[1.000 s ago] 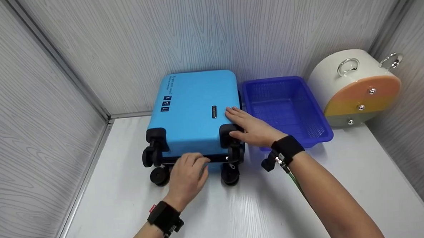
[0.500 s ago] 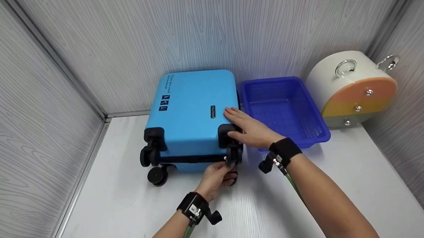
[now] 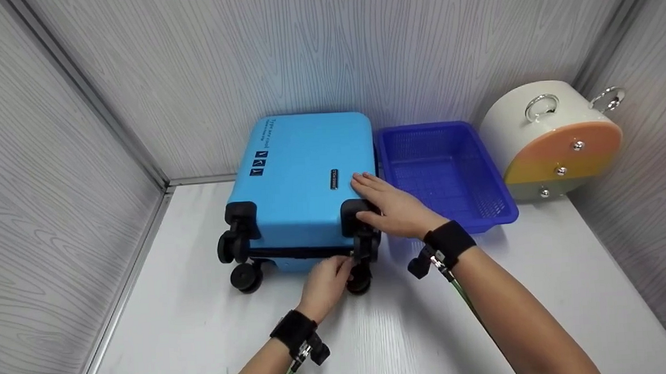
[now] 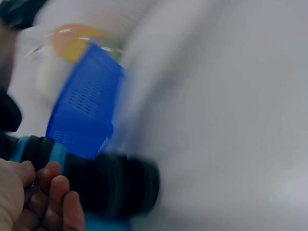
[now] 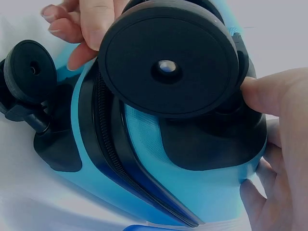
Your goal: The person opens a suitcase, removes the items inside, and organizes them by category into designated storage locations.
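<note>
A light blue suitcase [image 3: 304, 166] lies flat, its black wheels [image 3: 246, 277] facing the front. My left hand [image 3: 326, 283] is at the wheel end by the right-hand wheels, thumb and fingers pinched at the zipper. A small bit of metal, seemingly the zipper pull [image 4: 33, 185], shows between the fingers in the left wrist view. My right hand [image 3: 395, 207] rests with straight fingers on the suitcase's right front corner, thumb beside the black corner guard [image 5: 211, 139]. In the right wrist view the dark zipper [image 5: 108, 130] runs round the corner, and a large wheel [image 5: 168, 91] partly hides the left fingers.
Right of the suitcase stands a blue plastic basket [image 3: 502, 202]. Beyond it, by the right wall, is a rounded white box [image 3: 523, 111] with orange, yellow and green fronts, silver knobs and ring handles. Walls enclose the white table [image 3: 176, 329] on the back and sides.
My left hand has gone from the middle of the suitcase's front side to the right-hand wheels, then slightly back left. My right hand has stayed on the corner.
</note>
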Demonstrator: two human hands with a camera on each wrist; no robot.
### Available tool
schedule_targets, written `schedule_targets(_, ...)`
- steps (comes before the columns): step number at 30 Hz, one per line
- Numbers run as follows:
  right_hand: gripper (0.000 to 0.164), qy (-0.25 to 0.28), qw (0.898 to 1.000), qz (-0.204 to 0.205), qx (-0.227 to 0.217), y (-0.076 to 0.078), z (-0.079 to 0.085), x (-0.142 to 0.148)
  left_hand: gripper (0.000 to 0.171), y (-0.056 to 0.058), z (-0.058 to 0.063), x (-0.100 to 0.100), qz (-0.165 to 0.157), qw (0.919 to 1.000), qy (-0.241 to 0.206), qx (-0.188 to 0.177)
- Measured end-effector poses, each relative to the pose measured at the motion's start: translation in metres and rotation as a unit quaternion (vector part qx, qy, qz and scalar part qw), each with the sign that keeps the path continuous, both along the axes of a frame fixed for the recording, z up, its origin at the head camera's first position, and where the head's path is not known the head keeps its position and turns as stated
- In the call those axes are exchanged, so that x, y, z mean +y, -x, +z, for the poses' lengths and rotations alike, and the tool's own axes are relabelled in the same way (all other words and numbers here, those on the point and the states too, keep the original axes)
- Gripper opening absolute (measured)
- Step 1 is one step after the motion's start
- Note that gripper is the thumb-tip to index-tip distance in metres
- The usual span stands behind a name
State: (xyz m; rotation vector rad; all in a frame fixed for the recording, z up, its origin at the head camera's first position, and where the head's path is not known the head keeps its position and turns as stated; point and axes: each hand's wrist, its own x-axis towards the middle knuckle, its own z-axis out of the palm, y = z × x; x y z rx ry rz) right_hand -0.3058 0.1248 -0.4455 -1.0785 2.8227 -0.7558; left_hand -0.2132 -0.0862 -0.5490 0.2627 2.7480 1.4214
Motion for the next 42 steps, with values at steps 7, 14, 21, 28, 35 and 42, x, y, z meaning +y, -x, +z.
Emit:
schedule_targets(7,0.070,-0.003,1.000,0.003,0.005,-0.001,0.000,0.000,0.031,-0.001,0.008,0.007,-0.007,0.9827,0.162,0.089)
schedule_targets(14,0.071,-0.003,1.000,0.004,0.008,0.000,-0.002,0.000,0.030,-0.001,0.009,0.008,-0.011,0.9841,0.152,0.091)
schedule_targets(21,0.070,0.002,1.000,-0.001,0.008,-0.001,0.000,-0.001,0.020,-0.002,0.010,0.001,0.010,0.9988,-0.037,-0.030)
schedule_targets(28,0.065,0.003,1.000,-0.002,0.018,-0.004,0.001,-0.003,0.017,0.001,0.011,0.002,0.018,0.9998,0.003,0.005)
schedule_targets(35,0.063,0.010,1.000,-0.001,0.024,-0.007,0.001,-0.007,0.031,0.005,0.001,0.008,0.013,0.9913,-0.107,-0.076)
schedule_targets(42,0.065,0.011,0.998,0.004,0.054,-0.007,0.000,-0.007,0.034,0.003,-0.003,0.013,0.039,0.9407,-0.290,-0.172)
